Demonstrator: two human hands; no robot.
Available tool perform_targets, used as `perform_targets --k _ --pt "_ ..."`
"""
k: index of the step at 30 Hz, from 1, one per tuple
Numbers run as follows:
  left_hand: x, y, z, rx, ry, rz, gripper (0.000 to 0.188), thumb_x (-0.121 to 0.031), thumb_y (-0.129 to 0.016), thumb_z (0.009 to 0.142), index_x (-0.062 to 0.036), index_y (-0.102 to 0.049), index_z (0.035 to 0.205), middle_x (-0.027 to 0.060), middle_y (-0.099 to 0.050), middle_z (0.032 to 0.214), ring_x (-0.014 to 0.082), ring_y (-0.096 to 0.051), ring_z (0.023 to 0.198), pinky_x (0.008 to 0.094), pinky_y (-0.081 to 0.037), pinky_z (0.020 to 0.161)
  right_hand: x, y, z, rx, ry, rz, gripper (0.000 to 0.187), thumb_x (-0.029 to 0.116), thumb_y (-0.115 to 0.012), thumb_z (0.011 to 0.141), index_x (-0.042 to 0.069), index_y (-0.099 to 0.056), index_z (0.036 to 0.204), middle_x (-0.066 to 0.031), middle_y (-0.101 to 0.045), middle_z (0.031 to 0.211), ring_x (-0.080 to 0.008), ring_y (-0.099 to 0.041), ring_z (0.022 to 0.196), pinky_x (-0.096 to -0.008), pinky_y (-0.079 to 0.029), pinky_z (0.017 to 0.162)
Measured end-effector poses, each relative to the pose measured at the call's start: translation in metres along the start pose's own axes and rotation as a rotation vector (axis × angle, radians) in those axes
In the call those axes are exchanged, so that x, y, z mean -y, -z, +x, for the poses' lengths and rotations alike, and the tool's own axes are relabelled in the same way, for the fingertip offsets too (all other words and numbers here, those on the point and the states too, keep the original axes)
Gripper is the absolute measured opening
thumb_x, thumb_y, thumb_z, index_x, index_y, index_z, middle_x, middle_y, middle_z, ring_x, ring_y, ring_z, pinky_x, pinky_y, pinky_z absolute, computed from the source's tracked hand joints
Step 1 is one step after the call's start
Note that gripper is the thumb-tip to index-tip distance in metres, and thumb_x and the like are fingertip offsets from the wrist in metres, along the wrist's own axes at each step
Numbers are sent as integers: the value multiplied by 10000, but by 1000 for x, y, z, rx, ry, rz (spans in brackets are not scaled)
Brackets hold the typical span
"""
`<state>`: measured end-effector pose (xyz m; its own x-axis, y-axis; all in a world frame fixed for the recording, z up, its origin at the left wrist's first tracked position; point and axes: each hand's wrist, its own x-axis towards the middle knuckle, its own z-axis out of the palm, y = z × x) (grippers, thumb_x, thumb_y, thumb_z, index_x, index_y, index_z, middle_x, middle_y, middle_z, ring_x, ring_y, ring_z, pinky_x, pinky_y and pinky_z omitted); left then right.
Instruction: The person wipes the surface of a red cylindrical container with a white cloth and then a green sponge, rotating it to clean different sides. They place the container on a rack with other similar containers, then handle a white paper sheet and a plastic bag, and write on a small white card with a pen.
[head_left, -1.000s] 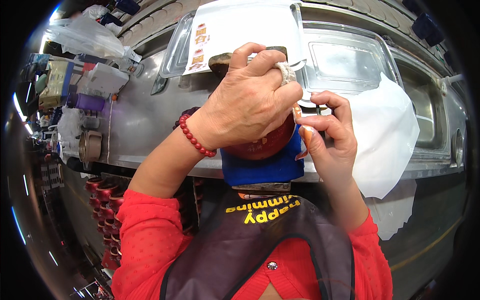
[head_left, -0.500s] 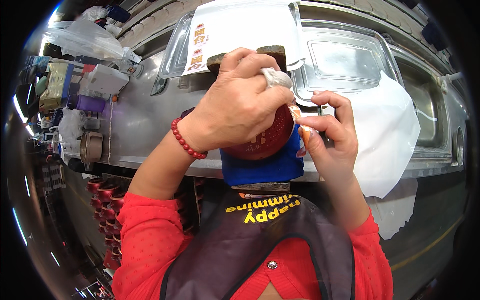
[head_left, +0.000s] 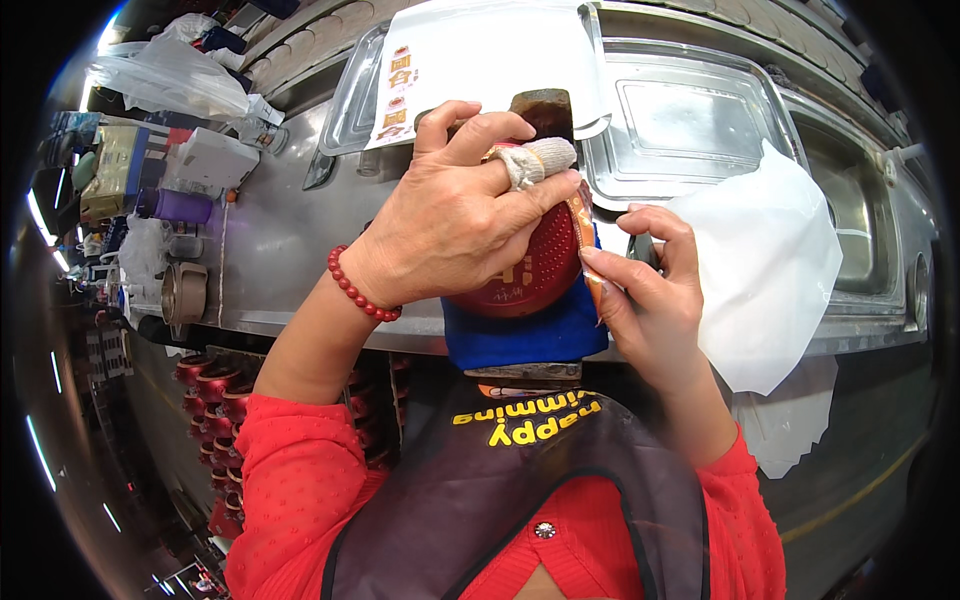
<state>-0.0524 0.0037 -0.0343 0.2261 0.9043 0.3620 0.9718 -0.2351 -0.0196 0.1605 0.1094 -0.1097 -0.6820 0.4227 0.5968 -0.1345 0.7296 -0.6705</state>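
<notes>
A dark red round vessel (head_left: 525,285) with a dotted surface and gold marks rests on a folded blue cloth (head_left: 520,335). My left hand (head_left: 450,205) is over it and hides much of its top. A white fabric sleeve (head_left: 540,162) covers one of its fingers. The left thumb and that covered finger close on the upper end of an orange patterned strip (head_left: 584,225), at the vessel's right side. My right hand (head_left: 655,290) pinches the strip's lower part between thumb and forefinger, its other fingers curled.
Dark blocks (head_left: 545,108) stand behind the vessel. White printed sheets (head_left: 490,60) lie on a metal tray at the back; another metal tray (head_left: 690,110) sits right of it. A white sheet (head_left: 770,270) drapes over the counter's right edge beside a sink (head_left: 865,240).
My left hand has shifted slightly left, and its covered finger now points out to the right. The strip, bunched between the hands before, is stretched along the vessel's side.
</notes>
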Motion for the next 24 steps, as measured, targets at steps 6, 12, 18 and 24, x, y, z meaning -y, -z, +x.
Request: perform_targets --k 6,12,18,24 --pt "-1 2 1 40 14 -1 452 -87 -676 820 -155 -685 1266 45 -691 1253 282 -568 1164 481 -345 1094 1 -3 -1 15 -11 -3 334 -13 -742 762 68 -745 1086 -157 -529 1195 -351 -545 1172 -424 -469 964" --pt "1 3 -2 41 10 9 533 -79 -674 780 -167 -658 1306 34 -712 1126 249 -562 1190 488 -327 1095 5 -4 -6 61 -40 -11 362 -9 -716 816 76 -725 1168 -146 -523 1213 -351 -523 1200 -416 -465 972" --pt "-15 0 -2 20 -45 49 498 -178 -617 862 -204 -629 1359 4 -712 1032 213 -553 1208 466 -312 1095 7 -5 -8 24 0 -41 409 -41 -729 738 34 -718 1140 -162 -568 1128 -351 -567 1069 -434 -483 919" --pt "-27 11 -11 40 8 -87 466 -160 -641 853 -195 -659 1317 15 -683 1198 244 -538 1218 454 -334 1072 3 3 -11 70 -6 -11 495 -61 -686 732 10 -674 1222 -171 -556 1144 -355 -562 1058 -438 -481 916"
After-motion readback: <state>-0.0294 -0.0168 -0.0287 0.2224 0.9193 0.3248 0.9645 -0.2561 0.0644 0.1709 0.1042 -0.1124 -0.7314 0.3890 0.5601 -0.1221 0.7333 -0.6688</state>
